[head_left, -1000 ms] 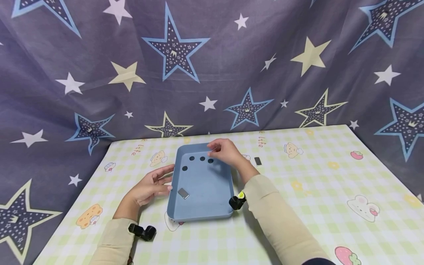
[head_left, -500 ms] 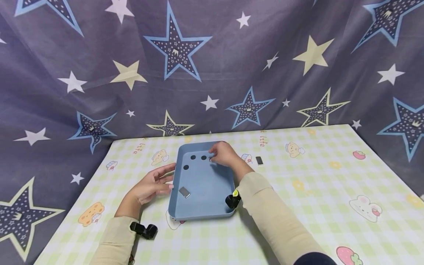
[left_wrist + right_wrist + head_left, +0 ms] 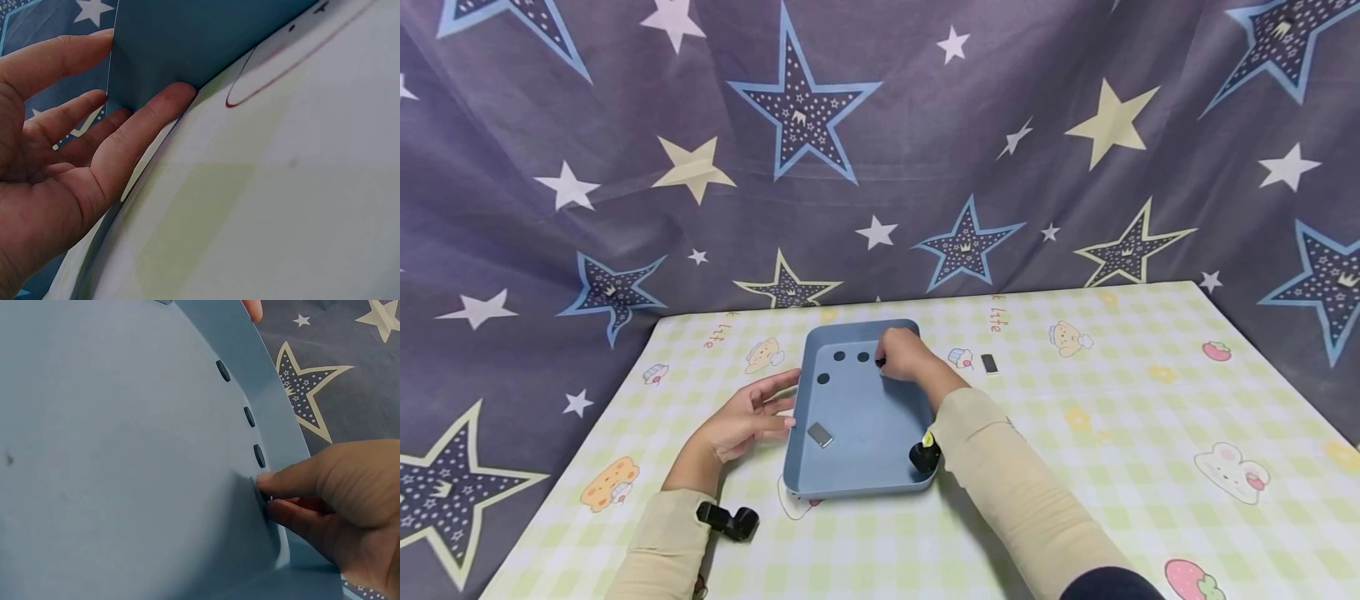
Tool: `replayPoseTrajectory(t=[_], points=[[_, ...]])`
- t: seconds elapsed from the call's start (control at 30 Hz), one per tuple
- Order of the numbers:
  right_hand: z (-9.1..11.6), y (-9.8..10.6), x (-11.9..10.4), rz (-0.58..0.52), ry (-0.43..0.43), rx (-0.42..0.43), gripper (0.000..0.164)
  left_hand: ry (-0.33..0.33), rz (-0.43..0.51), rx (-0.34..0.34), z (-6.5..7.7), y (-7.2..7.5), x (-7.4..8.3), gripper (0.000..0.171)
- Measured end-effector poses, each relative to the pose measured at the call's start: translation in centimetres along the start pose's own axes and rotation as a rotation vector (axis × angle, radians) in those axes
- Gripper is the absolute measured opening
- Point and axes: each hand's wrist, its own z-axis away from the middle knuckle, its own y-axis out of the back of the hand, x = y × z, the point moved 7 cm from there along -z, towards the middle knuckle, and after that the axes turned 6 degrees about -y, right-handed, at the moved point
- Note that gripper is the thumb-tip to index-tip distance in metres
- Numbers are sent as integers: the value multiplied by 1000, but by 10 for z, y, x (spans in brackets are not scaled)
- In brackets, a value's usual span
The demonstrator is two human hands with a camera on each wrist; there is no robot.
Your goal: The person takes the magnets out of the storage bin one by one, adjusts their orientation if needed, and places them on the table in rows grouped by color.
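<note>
A blue-grey rectangular tray (image 3: 865, 479) stands on the table in the head view. Several small black discs (image 3: 823, 378) lie in its far part, and a small grey rectangular block (image 3: 820, 435) near its left wall. My left hand (image 3: 748, 421) touches the tray's left wall with fingertips and thumb, fingers loosely extended. Inside the far right of the tray, my right hand (image 3: 906, 357) pinches a dark piece, apparently a small black disc, against the floor. In the right wrist view, thumb and fingertips (image 3: 281, 481) mostly hide that piece, beside a row of discs (image 3: 259, 455).
Right of the tray, another small dark rectangular block (image 3: 989, 364) lies on the checked tablecloth (image 3: 1075, 492). A star-patterned curtain (image 3: 880, 167) hangs behind the table's far edge. Both wrists carry a black camera (image 3: 728, 522).
My right hand has moved down to the tray floor beside the far-right black disc, its fingers drawing closer together. The left hand stays at the tray's left wall. The view has shifted slightly.
</note>
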Motion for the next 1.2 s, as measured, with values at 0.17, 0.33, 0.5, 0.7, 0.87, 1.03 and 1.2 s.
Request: replayPoseTrajectory(t=[0.17,0.33,0.5,0.7,0.87,1.03,1.2], points=[[3,-3,-5,-66,58,0,22,0,4,3,0,1,0,84],[4,-5,-5,-150,71,-6,19,3,9,5,0,0,0,84],[4,-9,-6,-228,86,-45,20,-13,-1,-8,0,0,0,83],[3,-12,-6,-303,92,-68,20,-11,-8,0,0,1,-1,83],[3,-13,-4,-256,79,-43,25,-3,-8,7,0,1,-1,84],[3,-13,-5,-201,77,-36,21,-9,-13,4,1,0,1,84],[5,-14,-6,-206,97,-53,15,-8,-9,-1,0,0,1,85]])
